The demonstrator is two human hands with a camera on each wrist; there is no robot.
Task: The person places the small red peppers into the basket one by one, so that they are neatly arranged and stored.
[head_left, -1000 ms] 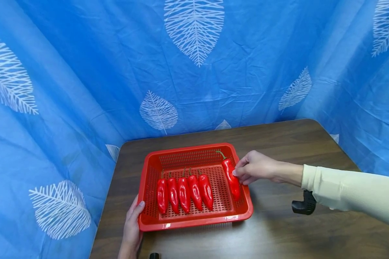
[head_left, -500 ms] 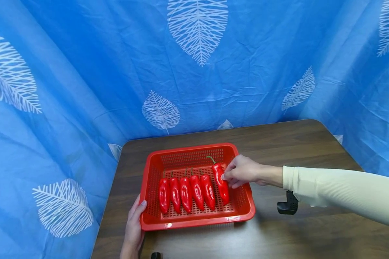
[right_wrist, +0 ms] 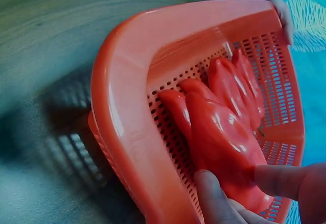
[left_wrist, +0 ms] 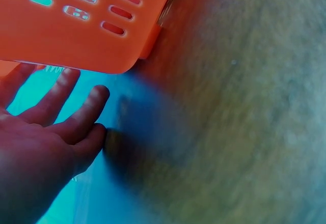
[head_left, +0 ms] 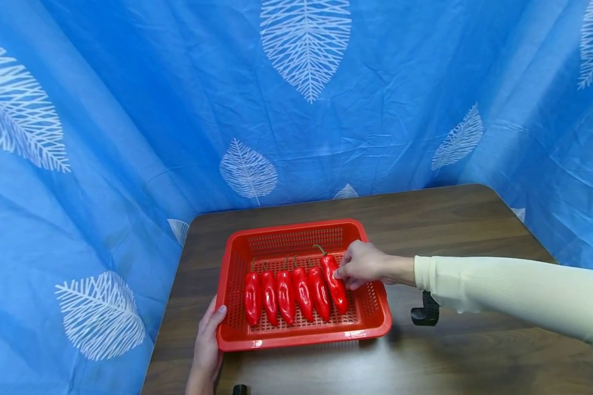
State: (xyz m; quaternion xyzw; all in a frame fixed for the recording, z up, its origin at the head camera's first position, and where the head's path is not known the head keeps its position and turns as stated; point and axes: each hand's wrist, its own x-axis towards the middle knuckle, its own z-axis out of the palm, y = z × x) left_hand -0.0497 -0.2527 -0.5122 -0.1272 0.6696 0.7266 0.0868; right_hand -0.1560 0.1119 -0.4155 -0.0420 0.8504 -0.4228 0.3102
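Note:
A red perforated plastic basket (head_left: 306, 341) sits on the table, slightly tilted. My left hand (head_left: 206, 345) holds its near left corner, thumb over the rim. In the left wrist view, the fingers of that hand (left_wrist: 48, 137) reach under the basket's edge. Inside, several glossy red peppers (head_left: 285, 299) with green stems lie side by side in a row. My right hand (head_left: 363, 265) pinches one more red pepper (head_left: 340, 299) at the row's right end, close beside its neighbour. The right wrist view shows thumb and fingers on either side of this pepper (right_wrist: 224, 137).
The brown wood-grain table (head_left: 440, 225) extends to the right of the basket. Blue curtain (head_left: 178, 109) with white leaf prints hangs behind and at the sides. A black wrist device (head_left: 426, 310) hangs below the right forearm; another black piece (head_left: 240, 389) shows at the bottom edge.
My right hand has moved left with its pepper, from the basket's right wall to beside the row. The left hand keeps its hold on the basket.

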